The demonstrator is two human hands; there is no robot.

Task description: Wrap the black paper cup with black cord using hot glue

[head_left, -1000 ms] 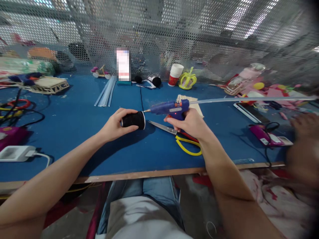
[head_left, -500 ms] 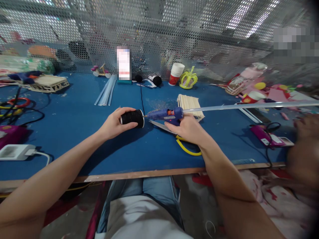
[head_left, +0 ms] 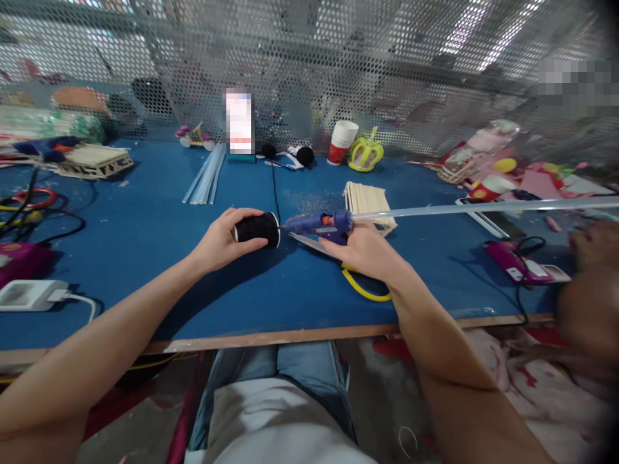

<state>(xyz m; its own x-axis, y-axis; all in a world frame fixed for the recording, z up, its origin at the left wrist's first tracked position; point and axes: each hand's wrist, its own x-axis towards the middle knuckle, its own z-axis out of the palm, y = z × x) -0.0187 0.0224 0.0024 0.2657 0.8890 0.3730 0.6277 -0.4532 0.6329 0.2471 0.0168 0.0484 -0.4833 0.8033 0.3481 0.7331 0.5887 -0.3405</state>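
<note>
My left hand is wrapped around a spool of black yarn that lies on its side above the blue table. In my right hand is a blue glue gun, its nozzle tip at the right end of the spool. A long clear glue stick sticks out of the gun's back toward the right. Under the gun and my right hand lie scissors with yellow handles, partly hidden. A strand of black yarn runs toward the back. Behind my right hand stands a small craft-stick structure.
Several glue sticks lie at the back left, beside a blurred phone. Paper cups and a yellow-green crown-shaped piece stand by the mesh wall. A white power socket is at left. Another person's arm shows at right.
The glue gun has shifted very slightly, with its nozzle still at the spool's end. My left hand and the spool look unchanged.
</note>
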